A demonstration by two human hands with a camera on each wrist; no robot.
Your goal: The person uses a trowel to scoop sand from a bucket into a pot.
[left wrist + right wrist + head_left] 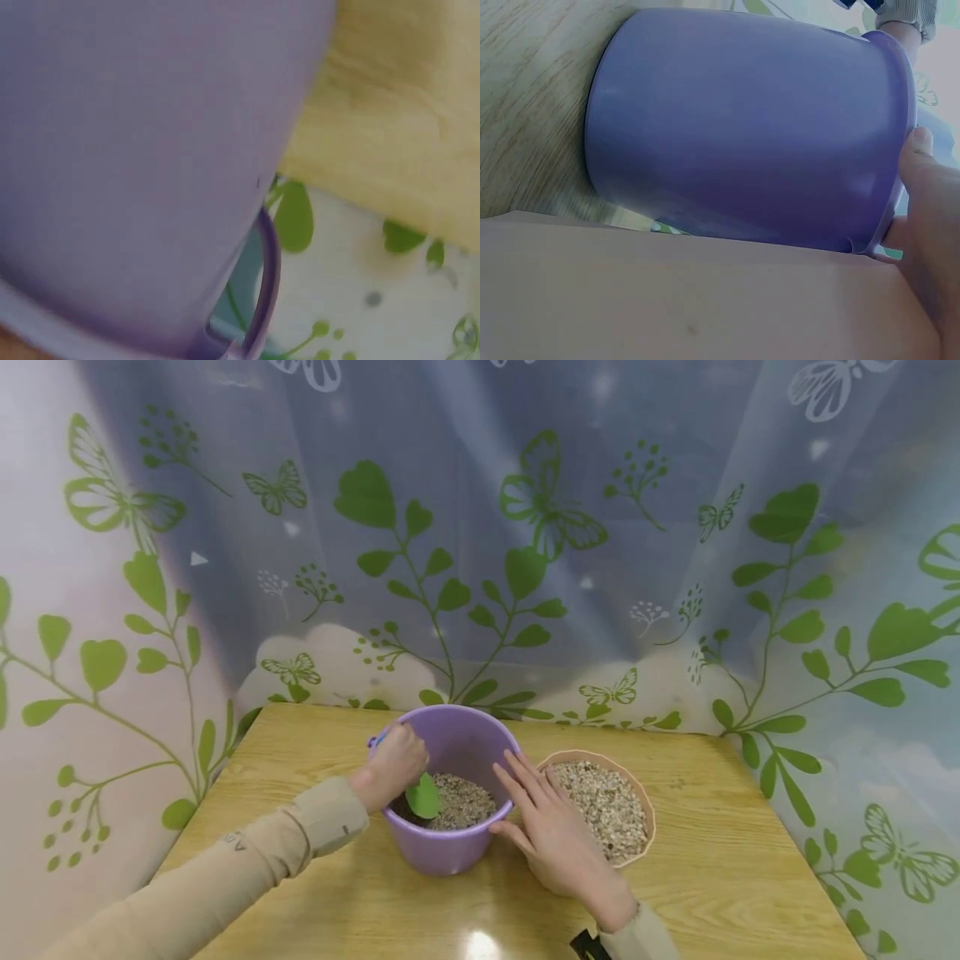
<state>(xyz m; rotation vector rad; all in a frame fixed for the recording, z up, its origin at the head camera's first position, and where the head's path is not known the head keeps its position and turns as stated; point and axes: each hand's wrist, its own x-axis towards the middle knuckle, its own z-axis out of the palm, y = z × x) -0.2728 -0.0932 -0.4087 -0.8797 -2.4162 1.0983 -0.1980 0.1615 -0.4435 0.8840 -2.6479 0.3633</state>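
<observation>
My left hand grips a small shovel by its blue handle, over the left rim of a purple bucket. The shovel's green blade points down into brownish grit inside the bucket. My right hand lies against the bucket's right rim with its fingers spread and mostly straight. In the right wrist view the thumb touches that rim. The left wrist view shows the bucket wall and its purple handle, but not the shovel.
To the right of the bucket stands a tan, wavy-rimmed bowl holding pale, mixed gravel. Its side comes close to the bucket in the right wrist view. Both stand on a wooden table. A leaf-printed curtain hangs behind.
</observation>
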